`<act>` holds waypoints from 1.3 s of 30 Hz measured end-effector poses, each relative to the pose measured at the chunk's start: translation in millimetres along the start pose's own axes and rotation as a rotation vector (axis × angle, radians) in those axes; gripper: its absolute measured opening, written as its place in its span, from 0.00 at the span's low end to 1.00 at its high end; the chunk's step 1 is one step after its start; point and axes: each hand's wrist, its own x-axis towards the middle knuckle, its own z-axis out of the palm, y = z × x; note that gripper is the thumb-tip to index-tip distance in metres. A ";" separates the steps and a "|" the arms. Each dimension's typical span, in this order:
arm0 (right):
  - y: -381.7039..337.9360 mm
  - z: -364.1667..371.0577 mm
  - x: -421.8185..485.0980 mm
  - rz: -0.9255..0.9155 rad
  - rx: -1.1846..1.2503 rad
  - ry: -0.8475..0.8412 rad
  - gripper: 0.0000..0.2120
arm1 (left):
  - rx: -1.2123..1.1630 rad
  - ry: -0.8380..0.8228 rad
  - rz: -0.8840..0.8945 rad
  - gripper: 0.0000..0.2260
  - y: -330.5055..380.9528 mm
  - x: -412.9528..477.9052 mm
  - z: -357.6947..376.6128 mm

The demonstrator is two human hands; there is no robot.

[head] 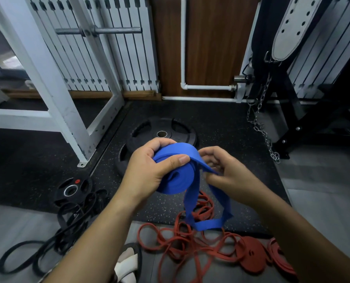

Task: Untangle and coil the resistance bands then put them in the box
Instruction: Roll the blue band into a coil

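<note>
A wide blue resistance band (175, 178) is partly wound into a thick roll at the centre of the head view. My left hand (149, 168) grips the roll, thumb pressed across its top. My right hand (221, 170) pinches the band's free length just right of the roll; the rest hangs down in a loop to the floor. Tangled red bands (190, 246) lie on the floor below, with coiled red ones (253, 256) at the right. A heap of tangled black bands (68, 227) lies at the lower left. No box is in view.
Two black weight plates (163, 135) lie on the speckled rubber mat behind my hands, a smaller plate (72, 188) at the left. A white rack frame (68, 119) stands left, a black bench frame (292, 119) with a hanging chain (261, 127) right. A sandalled foot (129, 264) shows below.
</note>
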 end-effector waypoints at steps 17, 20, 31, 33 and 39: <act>-18.7 3.8 -0.7 -0.020 0.255 -0.048 0.18 | -0.086 0.014 -0.034 0.16 1.1 -0.6 -1.8; -15.6 9.3 -1.5 0.052 0.470 -0.075 0.19 | -0.212 0.065 -0.123 0.15 0.3 -2.6 3.1; -14.7 26.0 -4.1 0.010 0.481 0.057 0.17 | -0.426 0.193 -0.205 0.15 -5.1 -2.7 15.3; -13.0 29.8 -3.0 0.023 0.489 0.083 0.15 | -0.544 0.217 -0.251 0.13 -6.8 -2.7 18.8; -10.2 40.3 -0.4 -0.011 0.438 0.145 0.10 | -0.705 0.273 -0.243 0.11 -9.6 -3.4 24.0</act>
